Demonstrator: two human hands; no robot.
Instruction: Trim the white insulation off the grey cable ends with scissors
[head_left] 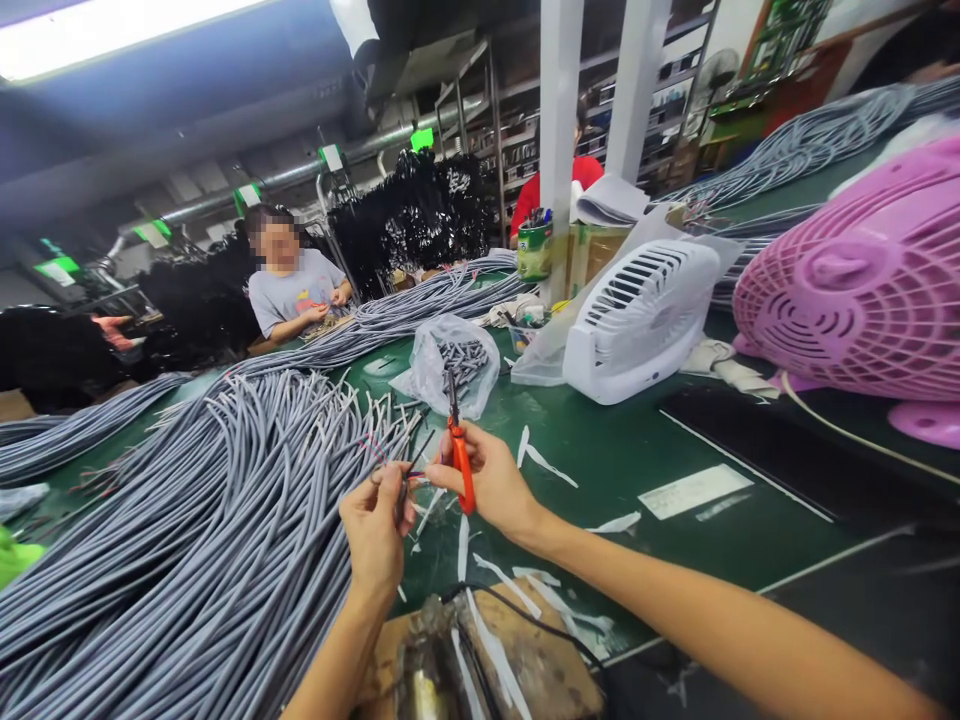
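Left hand: the left hand (379, 510) has its fingers pinched together around a grey cable (401, 503), nearer the wearer than the clear bag.
Right hand: the right hand (491, 480) has its fingers closed around the orange-handled pliers (463, 472); I cannot tell whether its thumb also touches the wires.
Cable: its end sits between the hands, on the wearer's side of the bag; thin coloured wires (418, 473) point toward the right hand, and their long axis runs roughly crosswise.
Pliers: long axis nearly upright in view, tips toward the bag.
Stripping: this end's cover seems already off, its wires bared; whether they are trimmed is too small to tell.
White strips: the strips (551, 466) strewn on the tabletop (574, 425), nearer than the bag, suggest several ends are done.
Cable pile: the heap (225, 500) left of the bag shows many pale-tufted ends, apparently left to do.
Clear bag: the bag (424, 365) holds short grey pieces (466, 360).
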